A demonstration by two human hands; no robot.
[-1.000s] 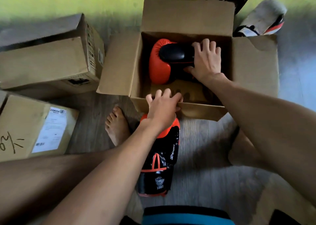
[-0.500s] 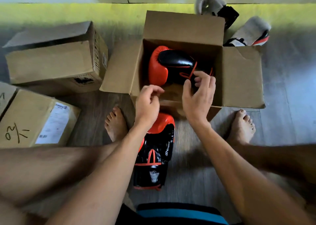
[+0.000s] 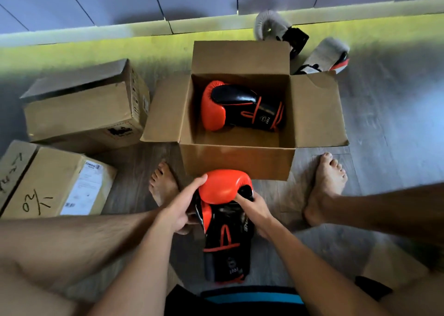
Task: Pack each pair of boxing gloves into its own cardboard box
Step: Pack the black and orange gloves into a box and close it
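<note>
An open cardboard box stands on the floor ahead of me with its flaps spread. One red and black boxing glove lies on its side inside it. The matching red and black glove lies on the floor just in front of the box, between my feet. My left hand grips its left side near the red padded end. My right hand holds its right side. A pair of white and black gloves lies behind the box at the right.
Two closed cardboard boxes sit at the left: one beside the open box, another with a white label nearer me. My bare feet rest on the wooden floor on either side of the glove. A wall runs along the back.
Both hands have come back out of the box, leaving the first glove lying inside it, and dropped onto the second glove on the floor, gripping it from both sides.
</note>
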